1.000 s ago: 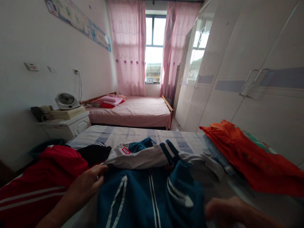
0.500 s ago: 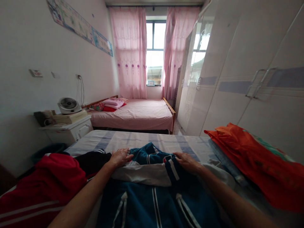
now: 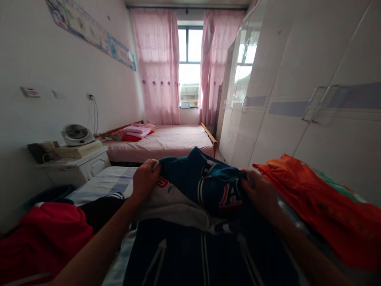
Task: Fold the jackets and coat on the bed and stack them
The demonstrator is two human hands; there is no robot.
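Note:
A dark blue zip jacket with white stripes, a grey-white band and a red-edged letter patch spreads across the bed in front of me. Its collar end is raised off the sheet. My left hand is closed on the left shoulder edge, fingers curled round the cloth. At the opposite shoulder my right hand pinches the fabric beside the letter patch. The lower part of the jacket, with its white-trimmed pockets, lies nearest me in shadow.
Red clothing and a black garment lie left on the checked sheet. Orange clothing is piled at right. Beyond are a pink bed, a nightstand with a fan, and a white wardrobe.
Both hands have gone from resting on the jacket to gripping its shoulders. The collar end has come up off the bed, showing the letter patch. The view has shifted slightly right.

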